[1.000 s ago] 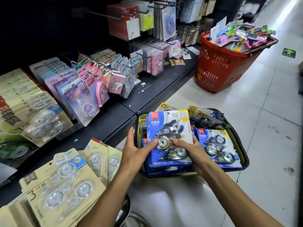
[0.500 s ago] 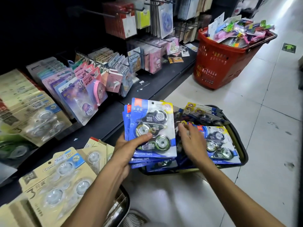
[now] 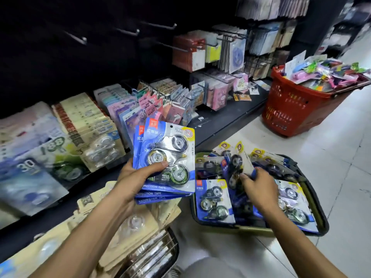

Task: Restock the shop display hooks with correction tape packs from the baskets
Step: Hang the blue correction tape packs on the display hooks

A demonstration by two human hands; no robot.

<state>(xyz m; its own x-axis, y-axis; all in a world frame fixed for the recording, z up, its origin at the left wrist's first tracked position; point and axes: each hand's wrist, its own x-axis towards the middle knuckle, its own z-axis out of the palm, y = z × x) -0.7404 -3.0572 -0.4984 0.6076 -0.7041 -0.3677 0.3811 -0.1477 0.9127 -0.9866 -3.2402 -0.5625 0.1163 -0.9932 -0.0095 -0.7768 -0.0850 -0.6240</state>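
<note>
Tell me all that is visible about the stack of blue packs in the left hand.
The stack of blue packs is a fanned bunch of glossy card blister packs. The top one shows three round tape dispensers under clear plastic, a red logo, a hang hole, and "CORRECTION TAPE" below. It is held nearly upright above the floor, beside the shelf. The left hand grips it, thumb across the front.

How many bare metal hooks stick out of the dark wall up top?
3 empty metal hooks: left one, middle one, right one. More may hide in the dark.
</note>
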